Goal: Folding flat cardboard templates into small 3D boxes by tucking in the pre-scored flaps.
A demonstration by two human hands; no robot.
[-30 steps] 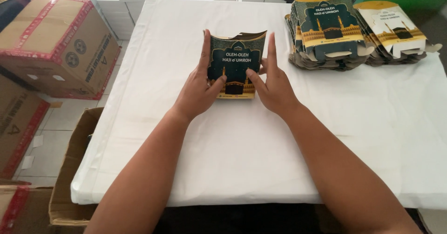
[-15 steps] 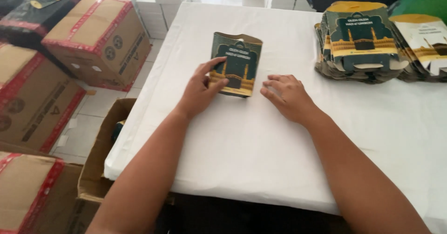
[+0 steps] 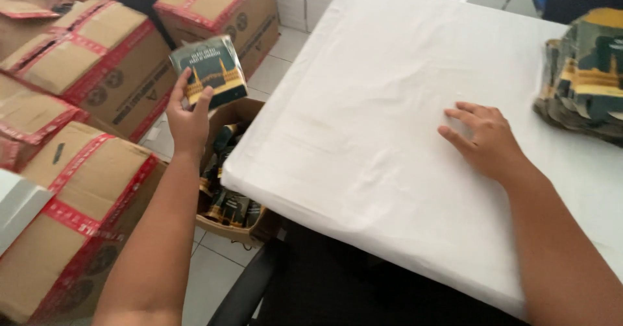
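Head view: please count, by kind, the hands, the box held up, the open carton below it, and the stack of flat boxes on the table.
Hands: 2, left hand and right hand
Box in the left grip: 1
Open carton: 1
Stack: 1
Total: 5

Table point(image 3: 389, 105) fills centre and right of view. Right hand point(image 3: 487, 141) flat on table, toward right side. Stack of flat cartons point(image 3: 584, 79) on table at right edge, beyond right hand, apart from it. Left hand point(image 3: 188, 115) off table's left edge, holding folded carton point(image 3: 209, 71) over floor. Open box point(image 3: 227, 177) on floor below it, against table's left edge, more cartons inside. Sealed boxes point(image 3: 97, 66) stacked on floor further left and behind.
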